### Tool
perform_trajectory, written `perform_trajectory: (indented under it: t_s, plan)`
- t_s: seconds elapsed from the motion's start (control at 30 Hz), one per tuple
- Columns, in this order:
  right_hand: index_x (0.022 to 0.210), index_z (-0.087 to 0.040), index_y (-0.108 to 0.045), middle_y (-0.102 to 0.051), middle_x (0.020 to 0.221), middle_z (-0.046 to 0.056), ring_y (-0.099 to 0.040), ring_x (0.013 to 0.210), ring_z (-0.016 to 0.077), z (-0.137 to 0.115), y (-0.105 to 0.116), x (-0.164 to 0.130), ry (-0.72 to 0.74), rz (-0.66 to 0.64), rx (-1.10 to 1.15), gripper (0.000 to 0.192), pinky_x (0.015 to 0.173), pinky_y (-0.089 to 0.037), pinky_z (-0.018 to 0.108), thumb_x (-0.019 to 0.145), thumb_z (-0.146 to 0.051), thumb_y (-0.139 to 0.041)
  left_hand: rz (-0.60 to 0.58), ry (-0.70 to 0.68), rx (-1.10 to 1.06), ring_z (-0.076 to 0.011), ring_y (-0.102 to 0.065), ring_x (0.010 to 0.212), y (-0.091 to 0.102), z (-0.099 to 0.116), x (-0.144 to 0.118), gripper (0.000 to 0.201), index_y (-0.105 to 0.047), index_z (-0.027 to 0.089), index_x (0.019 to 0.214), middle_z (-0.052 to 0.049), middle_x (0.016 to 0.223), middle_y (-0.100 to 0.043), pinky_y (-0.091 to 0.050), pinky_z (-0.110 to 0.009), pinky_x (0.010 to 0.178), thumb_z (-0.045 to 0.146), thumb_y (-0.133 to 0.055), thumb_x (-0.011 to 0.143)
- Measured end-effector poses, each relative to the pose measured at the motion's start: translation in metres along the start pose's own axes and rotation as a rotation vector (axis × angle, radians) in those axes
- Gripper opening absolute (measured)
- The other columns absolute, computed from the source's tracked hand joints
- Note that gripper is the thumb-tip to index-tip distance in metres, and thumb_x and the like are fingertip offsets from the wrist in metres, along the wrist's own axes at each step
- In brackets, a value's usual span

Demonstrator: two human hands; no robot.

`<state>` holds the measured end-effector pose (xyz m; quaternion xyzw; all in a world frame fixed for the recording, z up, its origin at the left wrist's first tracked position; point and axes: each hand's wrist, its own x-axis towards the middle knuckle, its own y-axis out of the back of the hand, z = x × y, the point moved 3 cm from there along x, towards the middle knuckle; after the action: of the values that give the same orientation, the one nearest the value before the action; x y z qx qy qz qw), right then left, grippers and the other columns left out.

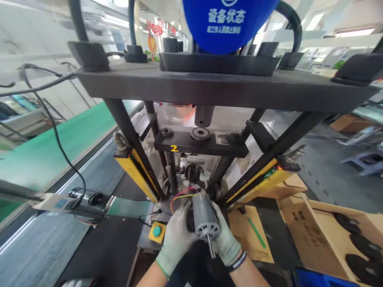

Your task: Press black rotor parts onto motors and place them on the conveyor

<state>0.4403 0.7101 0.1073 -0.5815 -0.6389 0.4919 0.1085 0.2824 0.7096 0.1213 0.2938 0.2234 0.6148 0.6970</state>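
Note:
A grey cylindrical electric motor (206,213) is held in front of my body, its metal shaft pointing down toward me. My left hand (178,231), in a pale glove, grips it from the left; a dark part, whose kind I cannot make out, shows between that hand and the motor. On the other side, my gloved right hand (226,237) is wrapped around the motor. Red and yellow wires (179,195) curve from its far end. Just beyond stands a black press, with a ram (204,115) above a spring-supported plate (200,146) marked 2.
Yellow light-curtain bars (136,177) flank the press opening. A green button (156,231) on a yellow box sits left of my hands. At left runs a conveyor (74,195) bearing a dark part. A cardboard box (314,235) at right holds black discs (366,246).

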Motion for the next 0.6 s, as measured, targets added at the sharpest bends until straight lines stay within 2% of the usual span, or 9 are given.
perform_trajectory:
  t_s: [0.07, 0.13, 0.23, 0.37, 0.5, 0.6]
  plan:
    - [0.112, -0.026, -0.078, -0.081, 0.103, 0.004, -0.076, 0.099, 0.0260, -0.008, -0.003, 0.020, -0.019, 0.082, 0.100, 0.040, 0.090, -0.065, 0.042, 0.085, -0.057, -0.078, -0.017, 0.167, -0.032, -0.0388, -0.071, 0.127, -0.009, -0.010, 0.008, 0.090, -0.051, 0.021, 0.157, -0.017, 0.137, -0.075, -0.060, -0.046, 0.104, 0.048, -0.083, 0.078]
    - [0.111, -0.021, -0.077, -0.082, 0.098, 0.006, -0.077, 0.100, 0.0276, -0.012, -0.006, 0.041, -0.055, 0.115, 0.167, 0.041, 0.089, -0.066, 0.044, 0.086, -0.054, -0.077, -0.048, 0.213, -0.037, -0.0379, -0.074, 0.122, -0.013, -0.015, 0.019, 0.086, -0.050, 0.020, 0.158, -0.015, 0.128, -0.079, -0.060, -0.043, 0.099, 0.043, -0.079, 0.081]
    - [0.106, -0.019, -0.075, -0.081, 0.094, 0.007, -0.077, 0.101, 0.0273, -0.014, -0.010, 0.066, -0.094, 0.104, 0.201, 0.039, 0.089, -0.065, 0.044, 0.090, -0.054, -0.072, -0.074, 0.226, 0.021, -0.0379, -0.074, 0.122, -0.014, -0.022, 0.035, 0.079, -0.051, 0.019, 0.158, -0.016, 0.125, -0.080, -0.058, -0.043, 0.100, 0.041, -0.073, 0.085]
    - [0.099, -0.019, -0.074, -0.080, 0.090, 0.006, -0.076, 0.097, 0.0258, -0.011, -0.009, 0.080, -0.121, 0.071, 0.202, 0.037, 0.091, -0.064, 0.043, 0.091, -0.055, -0.068, -0.117, 0.275, 0.095, -0.0401, -0.073, 0.122, -0.017, -0.036, 0.041, 0.076, -0.054, 0.015, 0.156, -0.020, 0.124, -0.080, -0.057, -0.045, 0.100, 0.044, -0.068, 0.088]
    - [0.096, -0.021, -0.074, -0.080, 0.091, 0.005, -0.075, 0.095, 0.0238, -0.009, -0.012, 0.085, -0.115, 0.083, 0.278, 0.037, 0.091, -0.063, 0.041, 0.094, -0.056, -0.064, -0.076, 0.233, 0.005, -0.0407, -0.071, 0.126, -0.013, -0.040, 0.043, 0.076, -0.054, 0.011, 0.155, -0.022, 0.131, -0.076, -0.055, -0.049, 0.107, 0.050, -0.066, 0.091]
    - [0.096, -0.021, -0.075, -0.080, 0.092, 0.004, -0.074, 0.092, 0.0211, -0.015, -0.025, 0.093, -0.122, 0.063, 0.366, 0.044, 0.088, -0.063, 0.037, 0.099, -0.061, -0.056, -0.010, 0.219, -0.052, -0.0419, -0.069, 0.128, -0.001, -0.032, 0.054, 0.067, -0.064, 0.012, 0.146, -0.021, 0.135, -0.075, -0.052, -0.053, 0.111, 0.054, -0.065, 0.093]
